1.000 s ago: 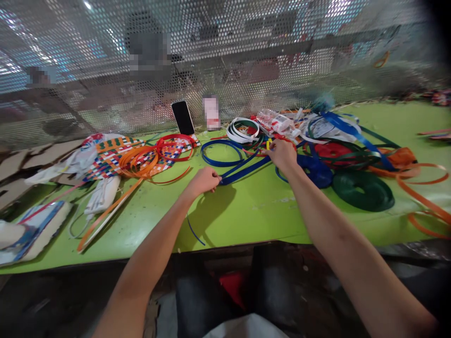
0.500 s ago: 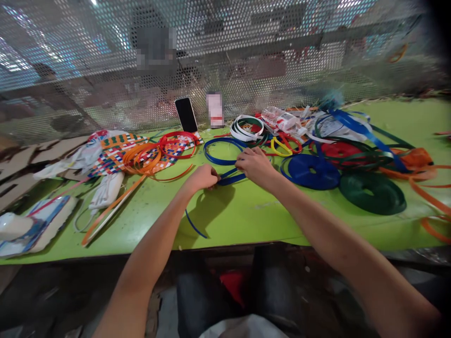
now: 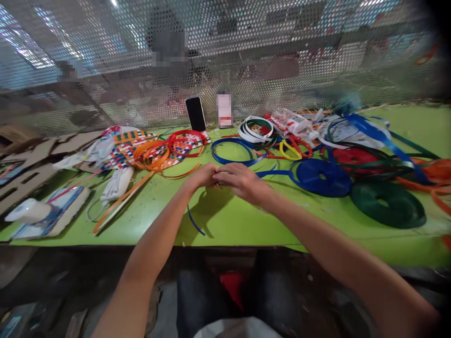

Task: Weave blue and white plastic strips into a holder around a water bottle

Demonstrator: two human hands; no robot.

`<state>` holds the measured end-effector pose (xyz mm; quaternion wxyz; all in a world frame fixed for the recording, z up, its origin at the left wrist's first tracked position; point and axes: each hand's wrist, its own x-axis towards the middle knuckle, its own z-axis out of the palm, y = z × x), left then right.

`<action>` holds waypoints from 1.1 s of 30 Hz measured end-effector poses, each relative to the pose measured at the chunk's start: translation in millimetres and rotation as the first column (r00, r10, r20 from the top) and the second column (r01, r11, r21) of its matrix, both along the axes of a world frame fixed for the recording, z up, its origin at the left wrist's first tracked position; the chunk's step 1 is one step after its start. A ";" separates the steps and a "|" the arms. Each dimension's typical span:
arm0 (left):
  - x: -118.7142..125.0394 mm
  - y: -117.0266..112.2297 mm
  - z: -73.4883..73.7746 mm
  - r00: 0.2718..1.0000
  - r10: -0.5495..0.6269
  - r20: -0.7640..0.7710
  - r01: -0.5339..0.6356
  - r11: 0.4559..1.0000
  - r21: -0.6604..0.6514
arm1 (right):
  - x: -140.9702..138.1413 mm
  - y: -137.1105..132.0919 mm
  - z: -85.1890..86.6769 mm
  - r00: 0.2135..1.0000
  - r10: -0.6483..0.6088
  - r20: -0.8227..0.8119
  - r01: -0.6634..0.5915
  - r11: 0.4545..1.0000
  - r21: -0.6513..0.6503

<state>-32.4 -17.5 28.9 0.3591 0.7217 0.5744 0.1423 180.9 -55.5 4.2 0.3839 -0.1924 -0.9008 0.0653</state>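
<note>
Left hand (image 3: 203, 176) and right hand (image 3: 242, 182) meet mid-worktop (image 3: 253, 225), between front and back edges. Left grip: fingers curled in, contents hidden. Right grip: fingers bent over against the left fingertips; can't tell how tight either is or what's pinched.

Blue strip (image 3: 278, 172) runs from behind the right hand to the blue roll (image 3: 313, 179), toward the worktop's right edge. Narrow blue tail (image 3: 195, 221) by the left wrist, tip toward the front edge; can't tell if it's the same strip.

Risks, my read:
- Hard pull drags or unwinds the roll, if the strip feeds from it.
- Snag: blue coil (image 3: 214, 154) sits just behind the hands, yellow loop (image 3: 289, 150) further right; loose ends could hook either.
- Strip likely springy, so a weak pinch could let it twist or jump out.
- Left forearm could sweep the tail off the front edge.
</note>
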 end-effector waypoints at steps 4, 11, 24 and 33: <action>1.9 1.4 4.1 0.996 -0.061 -0.072 0.055 0.995 -0.089 | 19.1 41.4 -19.0 0.998 -0.028 0.053 0.043 0.953 -0.300; 2.0 -0.9 6.0 0.988 -0.068 -0.136 0.075 0.996 0.048 | 19.7 48.8 -26.7 0.993 -0.075 0.094 0.107 0.912 -0.396; -7.5 -22.8 10.5 0.999 0.034 -0.012 -0.036 0.980 -0.194 | 18.7 43.0 -27.7 0.975 -0.125 0.183 0.176 0.939 -0.295; -14.0 -23.4 13.5 0.980 -0.061 -0.190 0.080 0.993 0.090 | 16.1 35.7 -30.1 0.975 -0.145 0.170 0.191 0.936 -0.296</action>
